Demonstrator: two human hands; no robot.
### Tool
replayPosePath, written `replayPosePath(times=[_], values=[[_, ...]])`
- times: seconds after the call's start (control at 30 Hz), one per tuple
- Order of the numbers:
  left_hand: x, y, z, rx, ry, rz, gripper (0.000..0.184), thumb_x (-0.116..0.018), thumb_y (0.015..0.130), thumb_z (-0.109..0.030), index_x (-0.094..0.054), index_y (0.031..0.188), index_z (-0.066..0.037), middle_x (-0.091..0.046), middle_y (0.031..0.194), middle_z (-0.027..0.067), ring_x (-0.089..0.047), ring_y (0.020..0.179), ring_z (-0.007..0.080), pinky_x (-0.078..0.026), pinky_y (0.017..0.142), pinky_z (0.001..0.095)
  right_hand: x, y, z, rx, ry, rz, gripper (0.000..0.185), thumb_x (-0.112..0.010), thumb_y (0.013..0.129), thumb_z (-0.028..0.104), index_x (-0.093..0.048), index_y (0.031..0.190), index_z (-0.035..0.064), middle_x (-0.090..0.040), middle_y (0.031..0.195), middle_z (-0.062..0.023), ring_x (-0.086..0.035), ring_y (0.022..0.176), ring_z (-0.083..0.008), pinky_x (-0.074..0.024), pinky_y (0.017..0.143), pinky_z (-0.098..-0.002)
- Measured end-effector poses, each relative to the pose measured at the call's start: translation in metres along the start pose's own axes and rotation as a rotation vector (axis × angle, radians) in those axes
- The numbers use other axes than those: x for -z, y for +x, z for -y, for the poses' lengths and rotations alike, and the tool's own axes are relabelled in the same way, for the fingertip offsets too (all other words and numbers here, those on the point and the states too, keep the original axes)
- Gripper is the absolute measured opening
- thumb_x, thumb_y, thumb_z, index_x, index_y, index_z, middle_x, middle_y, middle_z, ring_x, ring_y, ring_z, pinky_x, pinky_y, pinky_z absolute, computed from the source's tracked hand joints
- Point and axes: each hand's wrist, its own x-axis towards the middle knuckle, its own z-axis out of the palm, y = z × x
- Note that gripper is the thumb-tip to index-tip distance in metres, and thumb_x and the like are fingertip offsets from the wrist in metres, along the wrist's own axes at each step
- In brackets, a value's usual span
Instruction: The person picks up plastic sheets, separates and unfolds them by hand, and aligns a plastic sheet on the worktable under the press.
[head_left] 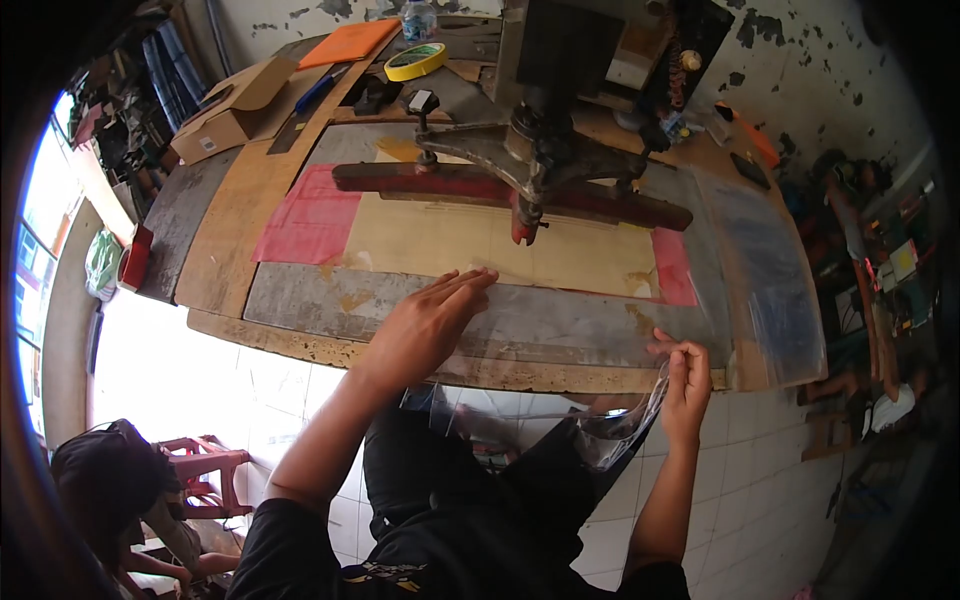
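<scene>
A sheet of clear plastic (610,445) hangs over the front edge of the worktable, in front of my lap. My right hand (687,385) pinches its right side between thumb and fingers, at the table edge. Fingers stretched out, my left hand (425,325) lies over the grey table surface, its fingertips at the front border of a cream-coloured pad (480,240). Whether it touches the film there is hard to see. Above the pad stands a press with a long dark-red bar (390,180). Pink sheets (305,215) cover both ends of the pad.
Yellow tape (415,62), an open cardboard box (235,105) and an orange folder (350,42) lie at the back left. Stacked clear film (765,280) covers the table's right end. At lower left, another person (110,480) sits near a red stool (205,470).
</scene>
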Motion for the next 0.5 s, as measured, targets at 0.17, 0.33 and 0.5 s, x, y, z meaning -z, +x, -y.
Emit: replayPosePath(times=[0.17, 0.33, 0.5], values=[[-0.001, 0.018, 0.011, -0.016, -0.002, 0.054, 0.029, -0.063, 0.1, -0.002, -0.065, 0.129, 0.0, -0.067, 0.144, 0.0184, -0.063, 0.135, 0.0385, -0.054, 0.111, 0.0478, -0.001, 0.004, -0.003, -0.001, -0.034, -0.014, 0.015, -0.048, 0.116, 0.012, -0.056, 0.117, -0.0009, -0.077, 0.108, -0.0175, -0.07, 0.127, -0.0298, -0.0509, 0.107, -0.0392], [0.002, 0.024, 0.02, -0.157, 0.085, 0.102, 0.006, -0.065, 0.099, -0.004, -0.064, 0.105, -0.002, -0.068, 0.144, 0.0164, -0.062, 0.138, 0.0356, -0.052, 0.116, 0.0504, 0.0, 0.006, 0.0, -0.026, -0.068, 0.005, 0.023, -0.046, 0.118, 0.022, -0.055, 0.116, 0.0008, -0.075, 0.108, -0.0164, -0.07, 0.125, -0.031, -0.047, 0.111, -0.0408], [0.02, -0.005, -0.023, -0.158, 0.156, 0.069, 0.009, -0.069, 0.097, -0.006, -0.063, 0.104, -0.006, -0.068, 0.144, 0.0142, -0.063, 0.138, 0.0321, -0.051, 0.117, 0.0534, 0.013, 0.0, -0.002, -0.062, 0.047, 0.023, 0.019, -0.049, 0.117, 0.018, -0.054, 0.115, 0.0003, -0.077, 0.109, -0.0186, -0.074, 0.114, -0.0257, -0.0516, 0.104, -0.0367]])
